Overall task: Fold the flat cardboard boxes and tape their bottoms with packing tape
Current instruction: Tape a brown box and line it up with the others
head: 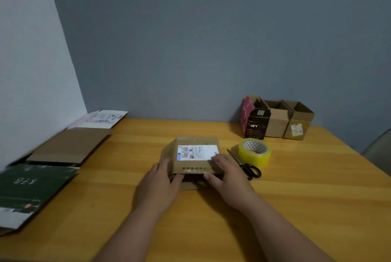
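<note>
A small brown cardboard box (191, 145) with a white shipping label on its upper face lies in the middle of the wooden table (306, 198). My left hand (160, 185) grips its near left corner, thumb at the front edge. My right hand (226, 175) grips the near right corner, fingers over the top face by the label. A flap shows under the box between my hands. A roll of yellowish packing tape (255, 151) and black-handled scissors (245, 165) lie just right of the box.
Flat cardboard boxes (69, 145) and a dark green flat carton (31, 187) are stacked along the table's left edge by the wall. Three opened boxes (277, 121) stand at the back right. A chair back (378, 151) shows at the far right.
</note>
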